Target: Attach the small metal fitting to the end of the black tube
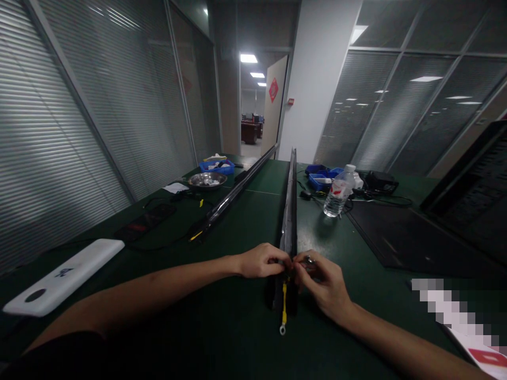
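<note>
Long grey channel (pixel 290 211) runs down center frame, yellow lead (pixel 284 303) with a ring end pointing at the bottom. Left hand (pixel 263 261) and right hand (pixel 322 279) meet over it, fingertips bunched narrow, can't tell on what tbh.

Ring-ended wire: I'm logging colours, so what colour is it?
The wire is yellow, shown in the head view.

No legible text, blurred red door sign (pixel 273 90), unclear mark (pixel 62 272) on white casing (pixel 86 268)
</note>
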Tool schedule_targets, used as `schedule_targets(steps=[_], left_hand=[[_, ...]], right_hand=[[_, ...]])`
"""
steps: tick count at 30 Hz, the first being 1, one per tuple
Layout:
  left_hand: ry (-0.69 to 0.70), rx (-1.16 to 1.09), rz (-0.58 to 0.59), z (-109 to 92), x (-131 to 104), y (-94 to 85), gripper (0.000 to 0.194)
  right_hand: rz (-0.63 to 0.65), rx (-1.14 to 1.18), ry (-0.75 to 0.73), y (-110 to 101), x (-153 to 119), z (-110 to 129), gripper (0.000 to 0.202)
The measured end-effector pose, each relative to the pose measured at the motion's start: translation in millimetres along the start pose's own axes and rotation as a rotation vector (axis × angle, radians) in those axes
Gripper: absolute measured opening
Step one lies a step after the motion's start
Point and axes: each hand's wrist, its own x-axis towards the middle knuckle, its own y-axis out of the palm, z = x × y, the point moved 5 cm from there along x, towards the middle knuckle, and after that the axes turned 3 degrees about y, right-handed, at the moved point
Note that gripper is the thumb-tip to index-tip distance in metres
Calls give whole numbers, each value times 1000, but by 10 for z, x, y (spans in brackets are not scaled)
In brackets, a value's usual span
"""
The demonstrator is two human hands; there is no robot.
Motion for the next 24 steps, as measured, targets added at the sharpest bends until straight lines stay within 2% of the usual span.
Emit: schedule_targets(steps=[6,16,24], left_hand=[[37,-15,-10,-28,0,-8,16],[16,-3,-9,-37,8,-15,12],[62,3,-10,-47,21,-10,12]], right_hand=[[18,-20,-17,13,8,0,10],[68,-2,-16,27,39,67,10],[72,-27,-111,14,49,66,15]])
